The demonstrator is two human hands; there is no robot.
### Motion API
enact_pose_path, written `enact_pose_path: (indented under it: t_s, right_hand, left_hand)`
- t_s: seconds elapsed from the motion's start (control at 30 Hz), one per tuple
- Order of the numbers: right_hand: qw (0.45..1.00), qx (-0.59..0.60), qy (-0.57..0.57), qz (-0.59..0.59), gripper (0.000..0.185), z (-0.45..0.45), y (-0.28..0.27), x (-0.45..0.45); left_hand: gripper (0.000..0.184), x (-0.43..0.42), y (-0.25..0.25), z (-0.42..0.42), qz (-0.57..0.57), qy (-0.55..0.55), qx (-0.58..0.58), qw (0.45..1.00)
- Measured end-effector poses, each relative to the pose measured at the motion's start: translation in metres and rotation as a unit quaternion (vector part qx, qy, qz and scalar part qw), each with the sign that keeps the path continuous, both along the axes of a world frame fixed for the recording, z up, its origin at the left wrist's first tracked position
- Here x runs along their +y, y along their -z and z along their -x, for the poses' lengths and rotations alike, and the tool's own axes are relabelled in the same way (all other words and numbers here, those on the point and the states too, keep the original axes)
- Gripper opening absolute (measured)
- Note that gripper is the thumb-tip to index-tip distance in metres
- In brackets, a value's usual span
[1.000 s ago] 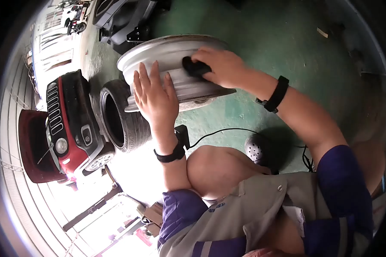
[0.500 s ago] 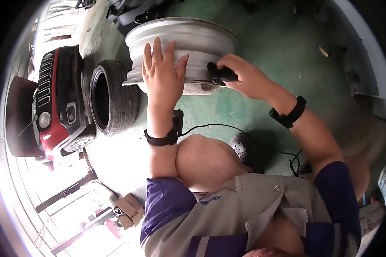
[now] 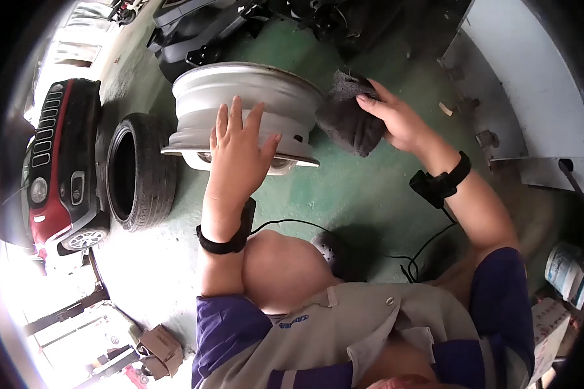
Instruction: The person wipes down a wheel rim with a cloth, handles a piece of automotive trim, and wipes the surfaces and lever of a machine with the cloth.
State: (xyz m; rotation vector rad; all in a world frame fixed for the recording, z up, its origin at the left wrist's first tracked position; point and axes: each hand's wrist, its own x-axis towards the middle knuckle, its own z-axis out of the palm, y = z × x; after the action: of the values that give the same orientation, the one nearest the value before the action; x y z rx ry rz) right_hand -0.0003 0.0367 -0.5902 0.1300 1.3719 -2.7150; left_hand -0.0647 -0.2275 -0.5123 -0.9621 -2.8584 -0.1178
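A silver wheel rim (image 3: 240, 107) stands on the green floor in front of me. My left hand (image 3: 238, 146) lies against its near side, fingers spread and stretched out. To the right of the rim, my right hand (image 3: 399, 120) grips a dark grey cloth (image 3: 352, 117) between thumb and fingers. The cloth hangs bunched beside the rim, overlapping or close to its right edge; I cannot tell if they touch. A small dark hole, likely the valve hole, shows on the rim's barrel near its lower right.
A black tyre (image 3: 143, 172) stands left of the rim, with a red and black car (image 3: 61, 162) beyond it. Dark car parts (image 3: 194, 39) lie behind. A cardboard box (image 3: 162, 350) is at lower left, a white bucket (image 3: 564, 269) at right, and a grey cabinet (image 3: 525, 78) at far right.
My right hand has lifted the cloth off the rim's lower right edge and moved it right and up, where it hangs more unfolded. My left hand stays on the rim. The view has shifted.
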Motion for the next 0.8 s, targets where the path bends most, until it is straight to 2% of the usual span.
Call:
enact_pose_path:
  t_s: [0.13,0.17,0.3,0.4,0.5,0.6,0.7,0.8]
  right_hand:
    - [0.996,-0.076,-0.023,0.048,0.041,-0.019,-0.016,0.038]
    - [0.994,-0.098,0.005,0.038,0.042,-0.028,-0.022,0.046]
    - [0.979,-0.165,0.016,0.122,0.043,-0.056,-0.039,0.076]
    - [0.983,-0.13,0.012,0.132,0.042,-0.068,-0.031,0.088]
    - [0.98,-0.132,0.034,0.142,0.041,-0.071,-0.022,0.096]
    - [0.982,-0.096,0.05,0.154,0.04,-0.072,-0.031,0.101]
    - [0.982,-0.071,0.08,0.153,0.041,-0.072,-0.04,0.108]
    - [0.985,-0.025,0.119,0.123,0.043,-0.071,-0.052,0.124]
  left_hand:
    - [0.055,0.012,-0.006,-0.006,0.05,-0.033,-0.019,0.998]
    - [0.055,0.015,-0.006,-0.007,0.031,-0.027,-0.031,0.999]
    - [0.056,0.025,-0.004,-0.013,0.039,-0.011,-0.044,0.998]
    - [0.056,0.037,-0.003,-0.02,0.074,0.032,-0.018,0.997]
    - [0.058,0.07,-0.012,-0.031,0.037,0.172,-0.08,0.981]
    - [0.059,0.115,-0.012,-0.046,-0.066,0.288,-0.202,0.934]
    - [0.065,0.164,-0.019,-0.058,-0.052,0.282,-0.25,0.925]
    - [0.069,0.203,-0.014,-0.081,-0.079,0.252,-0.069,0.962]
